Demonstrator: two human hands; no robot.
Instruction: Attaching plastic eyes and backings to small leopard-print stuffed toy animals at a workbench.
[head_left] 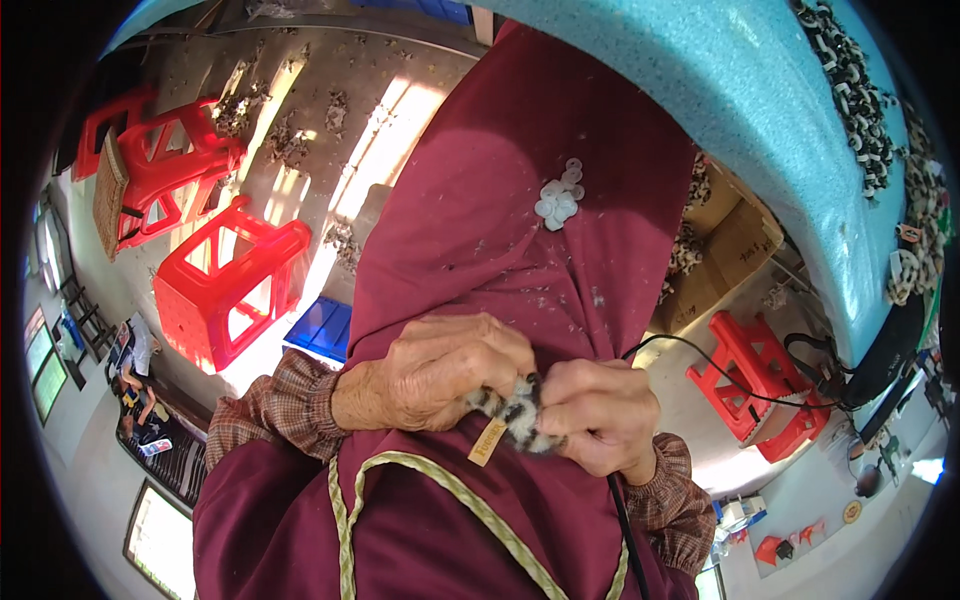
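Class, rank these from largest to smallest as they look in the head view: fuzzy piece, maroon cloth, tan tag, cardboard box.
1. Maroon cloth
2. Cardboard box, partly hidden
3. Fuzzy piece, partly covered
4. Tan tag

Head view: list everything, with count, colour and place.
Fluffy piece: one, black-and-white, between both hands.
Label: one, tan, on it.
Discs: several, whitish, on the cloth.
Cloth: one, maroon, across the lap.
Stools: several, red, left and right.
Box: one, blue, left.
Carton: one, brown, right.
Worktop: one, light blue, upper right.
Fluffy pieces: many, black-and-white, on the worktop.
Scraps: many, dark, on the floor.
Sleeves: two, checked brown, at the wrists.
Left hand: one, bare, on the piece.
Right hand: one, bare, likewise.
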